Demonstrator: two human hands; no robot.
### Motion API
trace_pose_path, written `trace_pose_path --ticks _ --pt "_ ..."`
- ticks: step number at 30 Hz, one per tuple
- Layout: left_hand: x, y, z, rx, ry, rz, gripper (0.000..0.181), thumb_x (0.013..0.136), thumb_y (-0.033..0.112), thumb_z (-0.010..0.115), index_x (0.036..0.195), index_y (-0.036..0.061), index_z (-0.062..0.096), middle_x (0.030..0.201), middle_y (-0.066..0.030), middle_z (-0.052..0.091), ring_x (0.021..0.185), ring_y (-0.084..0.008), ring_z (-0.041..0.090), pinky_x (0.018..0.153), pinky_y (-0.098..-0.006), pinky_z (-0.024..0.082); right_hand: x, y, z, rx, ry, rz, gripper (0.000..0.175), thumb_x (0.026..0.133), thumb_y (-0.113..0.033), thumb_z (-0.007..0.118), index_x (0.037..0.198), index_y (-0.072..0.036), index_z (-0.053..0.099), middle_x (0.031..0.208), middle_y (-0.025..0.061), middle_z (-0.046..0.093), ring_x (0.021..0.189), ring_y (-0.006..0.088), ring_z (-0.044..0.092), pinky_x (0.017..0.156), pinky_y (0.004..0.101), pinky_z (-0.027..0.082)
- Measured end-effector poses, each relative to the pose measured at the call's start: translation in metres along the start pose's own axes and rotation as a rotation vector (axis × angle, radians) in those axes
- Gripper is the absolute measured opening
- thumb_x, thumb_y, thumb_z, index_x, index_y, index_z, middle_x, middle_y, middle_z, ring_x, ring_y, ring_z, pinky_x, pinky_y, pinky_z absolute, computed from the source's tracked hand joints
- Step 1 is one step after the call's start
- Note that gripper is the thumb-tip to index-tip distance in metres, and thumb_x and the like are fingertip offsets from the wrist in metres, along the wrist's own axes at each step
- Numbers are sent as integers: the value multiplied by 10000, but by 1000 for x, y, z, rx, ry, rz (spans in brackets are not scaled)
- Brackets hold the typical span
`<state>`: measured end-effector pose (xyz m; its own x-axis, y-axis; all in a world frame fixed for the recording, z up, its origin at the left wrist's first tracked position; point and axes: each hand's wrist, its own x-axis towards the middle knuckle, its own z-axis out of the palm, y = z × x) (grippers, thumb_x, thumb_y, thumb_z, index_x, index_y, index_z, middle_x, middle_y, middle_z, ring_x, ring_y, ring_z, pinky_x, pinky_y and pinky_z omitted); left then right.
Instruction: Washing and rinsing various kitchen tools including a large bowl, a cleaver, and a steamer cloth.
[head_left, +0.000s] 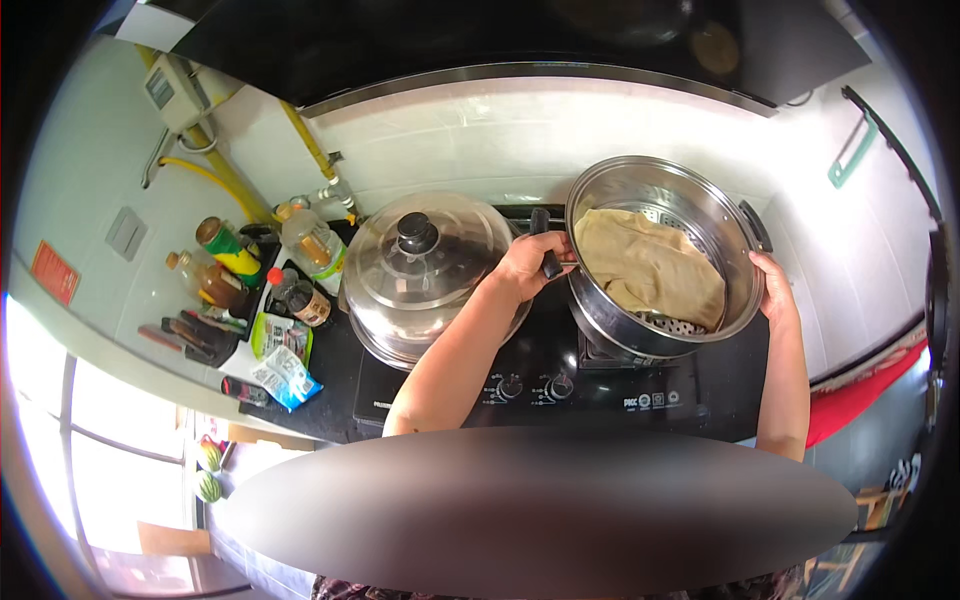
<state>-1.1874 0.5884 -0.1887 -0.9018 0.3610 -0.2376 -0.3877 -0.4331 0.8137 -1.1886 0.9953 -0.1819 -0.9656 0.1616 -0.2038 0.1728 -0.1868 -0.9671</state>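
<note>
Both of my hands hold a stainless steel steamer pot (652, 330) by its sides, over the right part of a black gas cooktop (465, 405). My left hand (534, 261) grips the black side handle at the pot's left. At the right rim, just below the other black handle, rests my right hand (774, 285). Inside lies a folded beige cloth (649, 262) on a perforated steamer plate (679, 217). To the left stands a wide steel pan under a domed lid (465, 240) with a black knob; my left forearm crosses in front of it.
Left of the cooktop crowd sauce and oil bottles (304, 304), seasoning packets (289, 375) and a knife holder (199, 337). A yellow gas pipe (304, 139) runs down the wall. Overhead hangs a black range hood (480, 45). A red cloth (855, 390) is at the right.
</note>
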Motion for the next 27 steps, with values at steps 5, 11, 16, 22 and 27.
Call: trace_pose_path --ticks 5,11,16,22,27 --pt "-21 -18 25 -96 184 91 197 645 -22 483 826 -46 558 790 -101 566 683 -197 560 616 -289 474 23 2 -11 28 -41 -139 134 714 -89 524 824 -22 557 752 56 586 633 158 568 576 273 472" --pt "-66 -41 53 -97 244 191 223 668 -38 469 874 -34 556 780 -103 569 695 -197 555 627 -297 463 9 -5 -25 16 -133 -220 310 699 -91 500 984 24 543 840 79 593 719 150 570 628 255 453" --pt "-136 -57 58 -87 305 224 219 690 -23 456 890 -17 546 819 -111 577 745 -206 565 694 -302 462 -15 -25 -9 -26 -156 -335 384 696 -95 562 1063 14 523 892 63 579 793 145 536 712 251 415" --pt "-232 -82 78 -236 346 308 223 699 -66 455 913 -58 518 862 -171 580 757 -244 587 724 -325 484 -85 -64 34 19 -360 -400 378 698 -60 536 1052 64 493 886 72 566 789 98 513 704 203 393" --pt "-342 -120 113 -312 468 481 232 704 -61 483 934 -51 501 828 -132 568 689 -185 562 675 -299 482 -148 -77 74 -91 -543 -459 379 694 -74 513 1047 61 495 909 70 549 780 104 501 703 213 387"
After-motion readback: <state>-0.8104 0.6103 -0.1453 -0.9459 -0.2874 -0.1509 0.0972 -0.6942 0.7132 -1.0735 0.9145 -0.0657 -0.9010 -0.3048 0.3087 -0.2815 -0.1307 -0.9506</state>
